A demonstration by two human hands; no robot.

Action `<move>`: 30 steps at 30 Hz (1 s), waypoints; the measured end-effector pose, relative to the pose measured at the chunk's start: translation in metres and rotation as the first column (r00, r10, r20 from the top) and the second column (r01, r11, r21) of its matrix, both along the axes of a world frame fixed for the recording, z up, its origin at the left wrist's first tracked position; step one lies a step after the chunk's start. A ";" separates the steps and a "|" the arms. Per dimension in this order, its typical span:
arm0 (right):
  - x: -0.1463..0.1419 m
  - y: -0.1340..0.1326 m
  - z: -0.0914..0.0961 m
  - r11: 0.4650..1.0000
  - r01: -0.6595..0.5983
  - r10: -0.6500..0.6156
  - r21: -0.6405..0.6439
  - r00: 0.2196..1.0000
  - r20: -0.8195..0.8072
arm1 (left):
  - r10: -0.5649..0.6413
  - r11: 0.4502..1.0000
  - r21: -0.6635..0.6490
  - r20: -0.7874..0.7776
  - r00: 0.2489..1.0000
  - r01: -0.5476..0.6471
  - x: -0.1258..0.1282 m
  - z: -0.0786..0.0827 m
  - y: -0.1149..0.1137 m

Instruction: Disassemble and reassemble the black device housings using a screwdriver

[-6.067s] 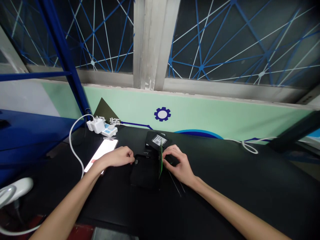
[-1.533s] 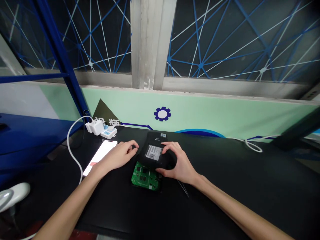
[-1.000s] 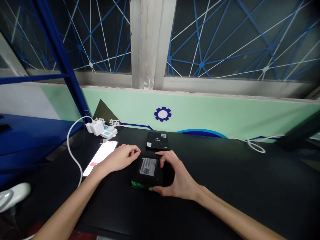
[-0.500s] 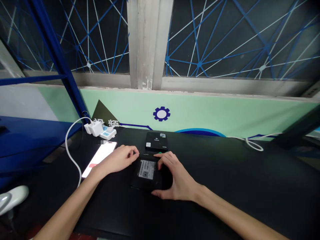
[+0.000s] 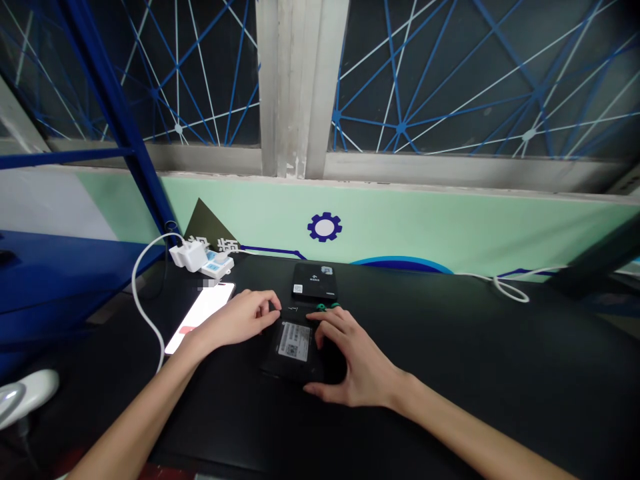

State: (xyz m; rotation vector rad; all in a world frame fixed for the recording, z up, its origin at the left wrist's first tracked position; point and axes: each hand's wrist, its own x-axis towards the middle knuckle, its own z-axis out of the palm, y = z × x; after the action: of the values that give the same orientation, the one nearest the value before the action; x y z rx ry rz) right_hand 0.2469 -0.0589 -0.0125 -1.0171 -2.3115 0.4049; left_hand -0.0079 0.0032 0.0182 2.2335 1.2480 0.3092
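A flat black box (image 5: pixel 297 357) lies on the black table with a white barcode label facing up and a dark flap along its far end. At the far left corner, my left hand (image 5: pixel 246 315) has thumb and forefinger pinched together on the flap's edge. My right hand (image 5: pixel 353 363) curves around the right side, its thumb near the close right corner and its forefinger resting on the flap. Just beyond stands or lies a second black box (image 5: pixel 314 281) with white print. Between the two boxes a small green thing (image 5: pixel 321 307) shows partly, too covered to identify.
To the left lies a phone (image 5: pixel 200 317) with a lit white screen. Behind it sit a white power strip (image 5: pixel 217 265) and a plugged-in charger (image 5: pixel 189 256) with a white cable. A white handheld device (image 5: pixel 33 393) is at the far left. Another white cable (image 5: pixel 510 290) runs along the wall.
My right forefinger has shifted slightly left and down along the flap, and more of the green thing shows. My left hand keeps its pinch in nearly the same place.
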 end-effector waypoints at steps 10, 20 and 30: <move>0.001 0.002 0.003 0.999 -0.040 0.038 0.034 0.998 0.039 | 0.012 1.000 0.016 -0.041 0.999 -0.011 -0.002 -0.003 0.001; -0.001 0.001 0.004 0.999 -0.041 0.043 -0.031 0.998 0.052 | -0.031 0.997 -0.074 -0.071 0.997 0.026 -0.005 -0.008 0.003; -0.001 0.004 0.002 0.997 -0.021 0.026 -0.075 0.998 0.061 | -0.111 0.976 -0.198 -0.103 0.988 0.089 -0.010 0.000 0.001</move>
State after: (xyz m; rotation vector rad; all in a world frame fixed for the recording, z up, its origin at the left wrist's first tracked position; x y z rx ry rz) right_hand 0.2464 -0.0548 -0.0103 -1.0529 -2.3810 0.4789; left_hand -0.0183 0.0039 0.0181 2.1613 1.1649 0.0202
